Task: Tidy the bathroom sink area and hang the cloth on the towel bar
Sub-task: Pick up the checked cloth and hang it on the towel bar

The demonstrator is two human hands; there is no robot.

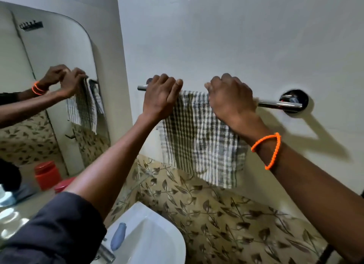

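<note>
Cloth [199, 139] hung over the towel bar [275, 104], left hand [161, 98] and right hand [230, 100] each curled over its top edge, while a blue object [118, 236] lay in the sink [157, 244].

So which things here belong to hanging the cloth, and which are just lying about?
In use:
- checked cloth
- towel bar
- left hand
- right hand

Lying about:
- sink
- blue object on the sink
- red jar
- mirror
</note>
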